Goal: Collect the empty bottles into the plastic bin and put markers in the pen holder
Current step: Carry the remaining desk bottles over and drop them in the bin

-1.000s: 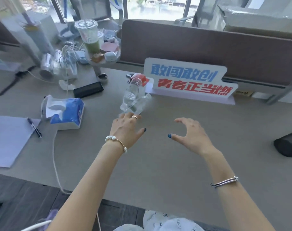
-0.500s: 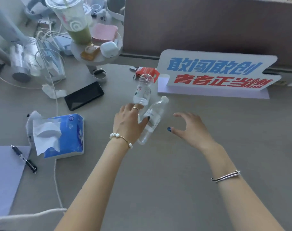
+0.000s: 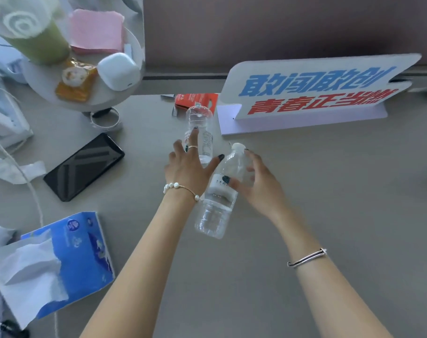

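Gripping the capped bottle (image 3: 217,191) with our right hand (image 3: 259,184), our left hand (image 3: 188,167) seemingly clasps the twelve-o'clock bottle (image 3: 199,128).

We see two clear plastic bottles on the grey desk, both looking empty. The far bottle (image 3: 199,132) is short, with a pale printed label around its body; whether it stands or lies we cannot tell, and its near end is hidden. The near bottle (image 3: 219,193) is longer and slim, with a white cap and white label band, tilted so that its cap points far and slightly right, its base toward us.
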A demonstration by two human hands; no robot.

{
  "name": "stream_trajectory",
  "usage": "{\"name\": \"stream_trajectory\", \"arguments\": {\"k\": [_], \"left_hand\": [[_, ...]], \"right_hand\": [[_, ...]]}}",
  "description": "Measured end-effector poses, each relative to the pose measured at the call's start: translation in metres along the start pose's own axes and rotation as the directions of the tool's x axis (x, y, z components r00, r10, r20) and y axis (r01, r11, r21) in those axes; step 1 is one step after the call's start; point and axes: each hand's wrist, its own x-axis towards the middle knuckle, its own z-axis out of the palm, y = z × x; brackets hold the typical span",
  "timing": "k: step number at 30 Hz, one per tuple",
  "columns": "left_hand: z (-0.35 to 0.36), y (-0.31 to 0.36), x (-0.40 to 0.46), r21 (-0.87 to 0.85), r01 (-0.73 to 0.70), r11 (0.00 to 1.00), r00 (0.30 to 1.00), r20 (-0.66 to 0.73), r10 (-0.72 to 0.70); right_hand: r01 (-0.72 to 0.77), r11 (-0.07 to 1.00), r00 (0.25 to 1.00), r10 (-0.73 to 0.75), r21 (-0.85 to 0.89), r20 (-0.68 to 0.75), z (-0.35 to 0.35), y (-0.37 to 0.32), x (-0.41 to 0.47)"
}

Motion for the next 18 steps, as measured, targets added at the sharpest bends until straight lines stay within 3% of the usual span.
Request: {"name": "stream_trajectory", "arguments": {"k": [9,18], "left_hand": [[0.009,-0.013,0.006,-0.151,0.002,0.989,1.0,-0.008,-0.004],[-0.004,-0.001,-0.038,-0.159,-0.06,0.985,0.998,-0.039,0.054]], "right_hand": [[-0.003,1.0,1.0,0.003,-0.02,0.011,0.038,-0.013,0.009],[-0.016,1.0,0.994,0.018,0.015,-0.11,-0.006,0.006,-0.027]]}}
